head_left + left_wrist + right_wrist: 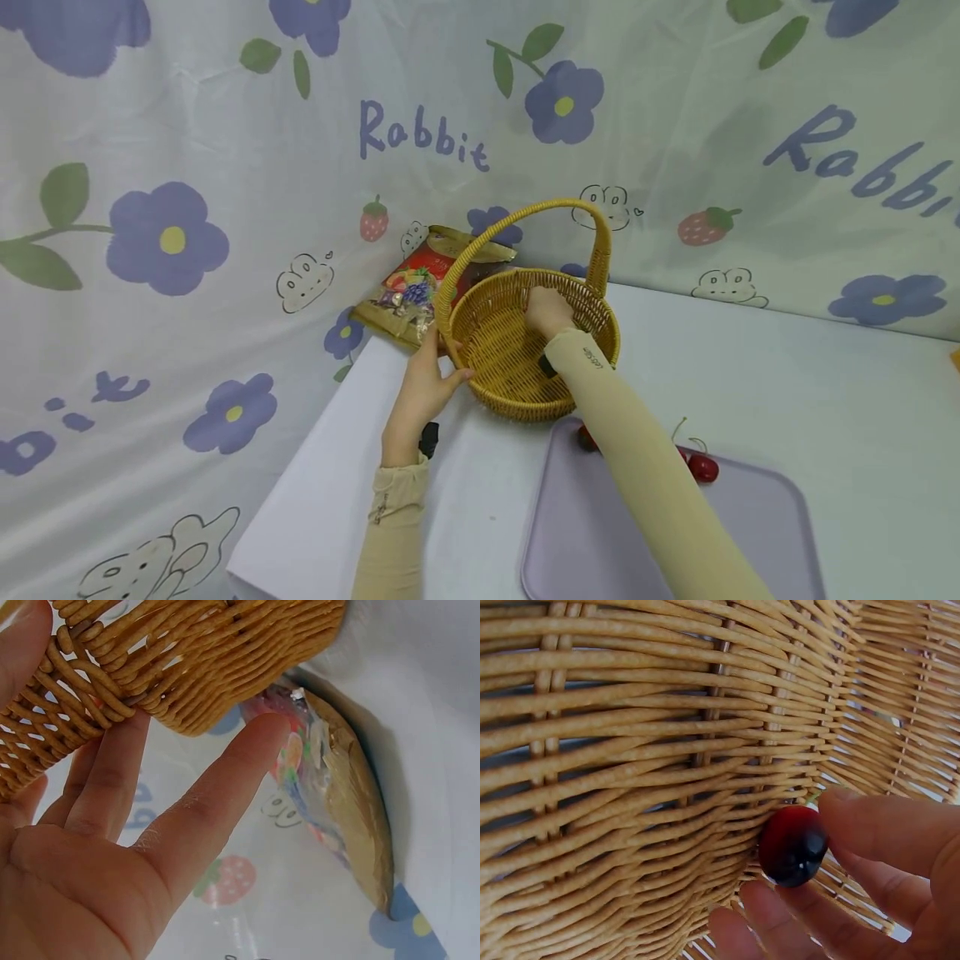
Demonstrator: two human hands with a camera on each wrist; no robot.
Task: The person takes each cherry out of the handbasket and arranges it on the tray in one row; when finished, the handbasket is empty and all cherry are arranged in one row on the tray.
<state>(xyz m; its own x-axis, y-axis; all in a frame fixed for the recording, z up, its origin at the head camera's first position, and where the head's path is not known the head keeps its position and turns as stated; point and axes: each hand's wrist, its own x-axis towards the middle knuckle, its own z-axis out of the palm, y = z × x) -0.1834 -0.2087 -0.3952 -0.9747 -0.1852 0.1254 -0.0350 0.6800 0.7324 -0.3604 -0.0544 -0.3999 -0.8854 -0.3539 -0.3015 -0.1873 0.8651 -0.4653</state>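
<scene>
A round yellow wicker basket (510, 367) with a tall arched handle stands on the white table. At its left side my left hand (420, 390) grips the rim, thumb inside and some fingers outside; the left wrist view shows one finger stretched away from the weave. My right hand (549, 310) reaches down inside the basket, near the far wall. There, in the right wrist view, a dark red cherry (793, 846) hangs by its stem, pinched between thumb and finger close to the weave.
A lilac tray (585, 533) lies at the front right, with several cherries (703, 468) along its far edge, partly hidden by my right sleeve. Behind the basket, a red and gold plastic packet (408, 292) leans by the patterned cloth wall (300, 150).
</scene>
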